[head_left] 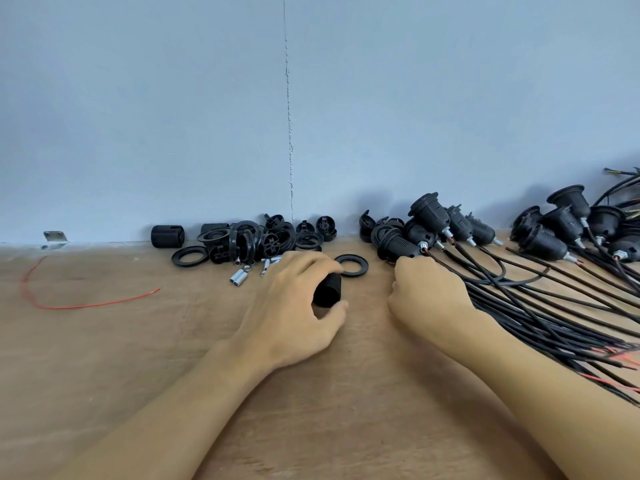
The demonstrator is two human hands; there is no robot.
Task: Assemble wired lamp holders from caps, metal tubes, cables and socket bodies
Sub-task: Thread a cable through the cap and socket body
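My left hand (294,306) grips a black threaded socket body (327,289) just above the wooden table (138,358). My right hand (429,289) lies with curled fingers on the near ends of the black cables (554,313), touching the wired lamp holder (398,245) in front of it; what its fingers hold is hidden. Finished wired lamp holders (561,233) lie in a row at the right. A pile of black caps and rings (256,239) sits by the wall, with small metal tubes (239,276) in front of it.
A loose black ring (351,265) lies between my hands. Another socket body (167,236) stands at the wall on the left. A red wire (86,304) curls across the left of the table. A metal bracket (54,236) sits at the wall's foot.
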